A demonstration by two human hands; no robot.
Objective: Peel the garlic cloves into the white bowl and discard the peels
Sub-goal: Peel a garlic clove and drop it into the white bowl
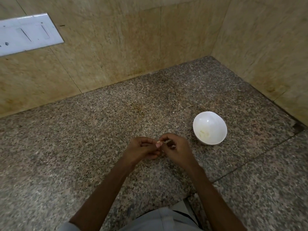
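Both hands meet above the speckled granite counter (pixel 100 139), fingers curled around one small garlic clove (pixel 160 142). My left hand (pixel 141 150) pinches the clove from the left and my right hand (pixel 176 149) pinches it from the right; most of the clove is hidden by fingertips. A thin pale strip of peel (pixel 167 141) shows by the right fingers. The white bowl (pixel 215 117) stands on the counter to the right of my hands, with a few pale peeled cloves (pixel 204 133) at its bottom.
Beige stone walls close the counter at the back and right, forming a corner behind the bowl. A white switch plate (pixel 25 34) is on the left wall. A counter seam (pixel 250 162) runs diagonally at right. My grey clothing (pixel 160 219) fills the bottom edge.
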